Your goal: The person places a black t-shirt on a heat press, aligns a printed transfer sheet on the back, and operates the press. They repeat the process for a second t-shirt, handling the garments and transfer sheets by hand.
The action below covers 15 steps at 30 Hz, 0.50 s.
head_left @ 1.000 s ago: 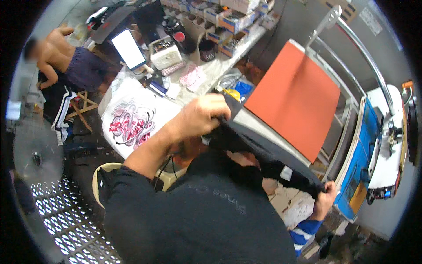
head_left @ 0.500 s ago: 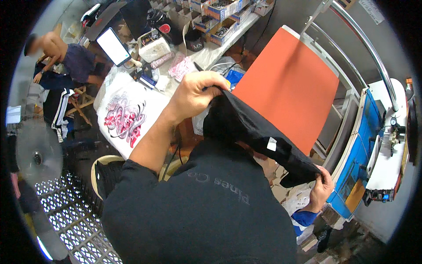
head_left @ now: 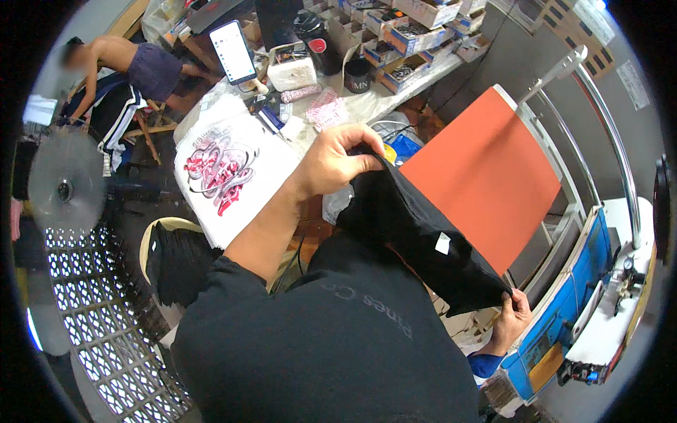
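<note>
A black garment with a small white label is stretched in front of my chest. My left hand pinches its upper left end between thumb and fingers. At the lower right end, my right hand grips the edge. The cloth sags between both hands, and its far side is hidden. Just beyond it lies the flat orange-red platen of a press, partly covered by the cloth.
Left of my left arm, white fabric with a red and grey print covers a table. Behind it stand a lit tablet, a black mug and cardboard bins. The press's chrome bar curves at right. A fan and another person are at left.
My view has shifted, so the table and press sit differently in the picture. Both hands keep hold of the black garment, which stays stretched between them.
</note>
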{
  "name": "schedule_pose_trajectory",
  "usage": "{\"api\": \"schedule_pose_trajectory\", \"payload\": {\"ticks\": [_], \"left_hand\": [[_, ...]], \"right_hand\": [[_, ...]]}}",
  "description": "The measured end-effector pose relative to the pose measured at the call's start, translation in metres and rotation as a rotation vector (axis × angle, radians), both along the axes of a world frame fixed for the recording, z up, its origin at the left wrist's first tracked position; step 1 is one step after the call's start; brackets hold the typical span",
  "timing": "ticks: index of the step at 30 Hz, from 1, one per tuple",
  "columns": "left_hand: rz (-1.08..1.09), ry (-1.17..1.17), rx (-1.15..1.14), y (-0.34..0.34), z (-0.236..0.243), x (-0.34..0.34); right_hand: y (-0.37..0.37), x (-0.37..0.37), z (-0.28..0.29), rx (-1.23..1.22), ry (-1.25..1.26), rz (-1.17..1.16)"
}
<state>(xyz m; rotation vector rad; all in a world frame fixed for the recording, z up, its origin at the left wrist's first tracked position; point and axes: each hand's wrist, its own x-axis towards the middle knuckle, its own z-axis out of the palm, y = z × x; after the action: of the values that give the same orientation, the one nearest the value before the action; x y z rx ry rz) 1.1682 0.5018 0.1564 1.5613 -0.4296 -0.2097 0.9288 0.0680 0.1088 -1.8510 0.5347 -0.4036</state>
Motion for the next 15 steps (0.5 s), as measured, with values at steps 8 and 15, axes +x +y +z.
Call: {"api": "schedule_pose_trajectory", "payload": {"ticks": [8, 15], "left_hand": [[0.001, -0.121, 0.099, 0.012, -0.005, -0.001], [0.058, 0.002, 0.121, 0.026, -0.005, -0.002]], "right_hand": [[0.003, 0.026, 0.007, 0.353, -0.148, -0.016], [0.015, 0.042, 0.017, 0.439, -0.157, -0.065]]}}
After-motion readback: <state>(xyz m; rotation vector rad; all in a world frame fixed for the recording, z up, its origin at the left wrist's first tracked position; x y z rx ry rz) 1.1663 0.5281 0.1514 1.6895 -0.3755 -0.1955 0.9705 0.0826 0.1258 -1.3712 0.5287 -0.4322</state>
